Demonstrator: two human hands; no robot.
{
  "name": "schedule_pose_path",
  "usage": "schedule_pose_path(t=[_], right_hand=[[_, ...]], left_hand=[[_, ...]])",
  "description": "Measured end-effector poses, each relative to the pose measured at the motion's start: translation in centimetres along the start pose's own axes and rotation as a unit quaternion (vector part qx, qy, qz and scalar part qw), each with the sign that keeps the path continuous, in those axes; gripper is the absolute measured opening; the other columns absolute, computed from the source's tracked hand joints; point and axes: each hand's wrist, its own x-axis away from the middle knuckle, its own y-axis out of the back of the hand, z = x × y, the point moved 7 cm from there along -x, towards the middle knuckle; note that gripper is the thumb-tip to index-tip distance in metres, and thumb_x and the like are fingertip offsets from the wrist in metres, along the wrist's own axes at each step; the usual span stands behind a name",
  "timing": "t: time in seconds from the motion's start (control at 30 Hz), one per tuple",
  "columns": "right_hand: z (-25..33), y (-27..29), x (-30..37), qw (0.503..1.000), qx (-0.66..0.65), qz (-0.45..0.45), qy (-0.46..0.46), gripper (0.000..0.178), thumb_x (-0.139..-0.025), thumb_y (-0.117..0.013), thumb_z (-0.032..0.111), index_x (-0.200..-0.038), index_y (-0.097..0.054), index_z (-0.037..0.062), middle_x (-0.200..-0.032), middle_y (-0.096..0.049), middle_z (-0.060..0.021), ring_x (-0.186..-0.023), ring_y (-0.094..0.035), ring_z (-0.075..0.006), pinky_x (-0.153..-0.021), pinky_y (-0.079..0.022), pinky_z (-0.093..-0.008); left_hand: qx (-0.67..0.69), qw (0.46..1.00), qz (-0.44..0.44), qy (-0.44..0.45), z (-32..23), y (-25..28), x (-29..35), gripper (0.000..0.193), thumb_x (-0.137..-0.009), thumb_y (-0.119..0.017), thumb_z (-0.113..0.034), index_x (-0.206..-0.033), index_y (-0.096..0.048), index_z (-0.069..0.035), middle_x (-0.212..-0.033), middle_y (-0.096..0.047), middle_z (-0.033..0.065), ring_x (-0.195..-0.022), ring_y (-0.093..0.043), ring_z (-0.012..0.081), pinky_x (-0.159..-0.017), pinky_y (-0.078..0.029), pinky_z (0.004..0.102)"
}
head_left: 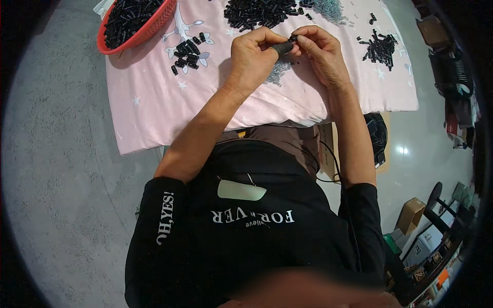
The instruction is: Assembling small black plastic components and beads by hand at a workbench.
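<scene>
Nearest the camera, black top (277,251) with white lettering and a pale patch (241,191), bare forearms beyond. Farther out, left to right over a pink patterned cloth (154,115): red basket (151,32) of small black parts; loose cluster of black tubular pieces (193,47), near the basket; left hand (249,59), index and thumb pinched together on a small black part (293,38), with a dark cylindrical sleeve (281,49) along the thumb, apparently worn; broad black heap (257,13), beyond the hands; low mound of clear bits (277,74), partly hidden beneath them; same small black part, raised above the cloth between meeting fingertips; right hand (323,54), thumb and forefinger closed on that part, other fingers curled; second clear mound (331,10), farther out; scatter of slender black pieces (381,50), at far right. For good handling, as judged from the pose: steady with the left pinch, adjust finely with the right fingertips, and apply force straight rather than at a tilt. Best done low over the cloth, to catch a slip. Exact fit hidden by fingers; probably worth checking with a slight turn.
</scene>
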Motion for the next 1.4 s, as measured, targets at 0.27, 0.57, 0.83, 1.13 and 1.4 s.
schedule_pose_path(t=[0.27,0.57,0.83,1.13,1.4], right_hand=[[0.0,-0.2,0.3,1.000,0.018,-0.008,-0.012,0.015,-0.095,-0.063,0.005,-0.107,-0.066,-0.0027,-0.080,-0.067,-0.0054,-0.071,-0.062,-0.0082,-0.063,-0.049,-0.0201],[-0.6,-0.2,0.4,0.997,-0.064,0.027,-0.046,0.016,-0.094,-0.063,0.006,-0.108,-0.065,-0.0012,-0.089,-0.067,-0.0059,-0.076,-0.065,-0.0098,-0.070,-0.055,-0.0206],[-1.0,-0.6,0.2,0.995,-0.070,0.036,-0.067,0.018,-0.095,-0.063,0.007,-0.112,-0.062,0.0008,-0.091,-0.066,-0.0045,-0.076,-0.062,-0.0084,-0.071,-0.054,-0.0194],[-0.9,-0.9,0.1,0.996,-0.040,0.038,-0.063,0.025,-0.095,-0.063,0.008,-0.119,-0.057,0.0031,-0.093,-0.066,-0.0047,-0.073,-0.058,-0.0070,-0.067,-0.049,-0.0185],[-1.0,-0.7,0.2,0.996,-0.039,0.036,-0.078,0.026,-0.094,-0.065,0.009,-0.118,-0.057,0.0034,-0.089,-0.066,-0.0033,-0.071,-0.057,-0.0062,-0.064,-0.047,-0.0178]], left_hand=[[-0.055,0.997,-0.006,-0.050,-1.1,-0.3,0.7,0.019,-0.085,-0.057,0.014,-0.097,-0.067,0.003,-0.096,-0.069,0.0074,-0.089,-0.067,0.0124,-0.084,-0.054,0.0240],[-0.228,0.968,0.034,-0.097,-2.7,-0.4,0.8,0.014,-0.083,-0.065,0.006,-0.095,-0.066,0.001,-0.094,-0.069,0.0053,-0.086,-0.065,0.0108,-0.079,-0.053,0.0254],[-0.259,0.956,0.021,-0.134,-3.1,-0.3,0.4,0.019,-0.077,-0.073,-0.001,-0.095,-0.066,-0.003,-0.085,-0.063,0.0064,-0.073,-0.062,0.0165,-0.068,-0.052,0.0289],[-0.299,0.944,0.097,-0.105,-2.5,-0.4,-0.2,0.037,-0.074,-0.065,0.004,-0.109,-0.069,-0.007,-0.083,-0.057,0.0062,-0.071,-0.056,0.0190,-0.070,-0.049,0.0305],[-0.304,0.938,0.086,-0.143,-3.2,-0.8,0.1,0.034,-0.073,-0.064,0.005,-0.105,-0.071,-0.006,-0.082,-0.059,0.0063,-0.069,-0.057,0.0176,-0.067,-0.049,0.0301]])
